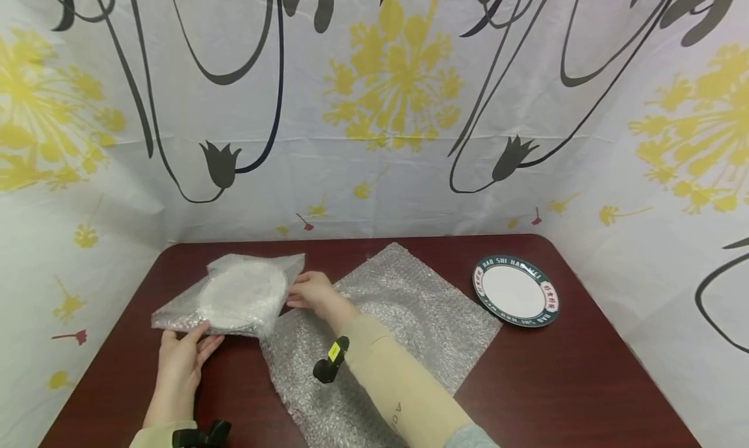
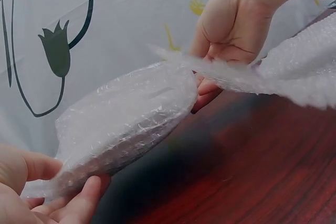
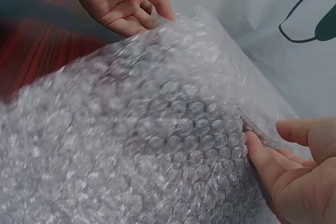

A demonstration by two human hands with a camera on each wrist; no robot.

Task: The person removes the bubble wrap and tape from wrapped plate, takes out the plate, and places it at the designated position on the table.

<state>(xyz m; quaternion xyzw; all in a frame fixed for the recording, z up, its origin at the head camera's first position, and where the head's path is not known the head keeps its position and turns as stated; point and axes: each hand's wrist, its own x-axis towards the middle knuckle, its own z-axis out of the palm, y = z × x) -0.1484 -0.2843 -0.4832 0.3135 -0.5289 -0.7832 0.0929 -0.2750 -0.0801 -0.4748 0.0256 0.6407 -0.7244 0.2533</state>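
Observation:
A round plate wrapped in bubble wrap [image 1: 242, 295] is held between both hands at the left of the table, tilted in the left wrist view. My left hand [image 1: 183, 360] grips its near left edge, thumb above and fingers beneath. At the right edge, my right hand [image 1: 316, 295] holds the wrapping, its thumb over the top and fingertips under the side in the right wrist view. The wrapping hides most of the plate's surface. A flap of bubble wrap [image 2: 231, 77] juts out close to the right hand in the left wrist view.
A large sheet of bubble wrap [image 1: 409, 318] lies flat on the dark red table [image 1: 585, 383], under the right forearm. To its right, a white plate [image 1: 515, 290] with a dark green lettered rim overlaps the sheet's corner. Patterned cloth [image 1: 374, 194] walls the back and sides.

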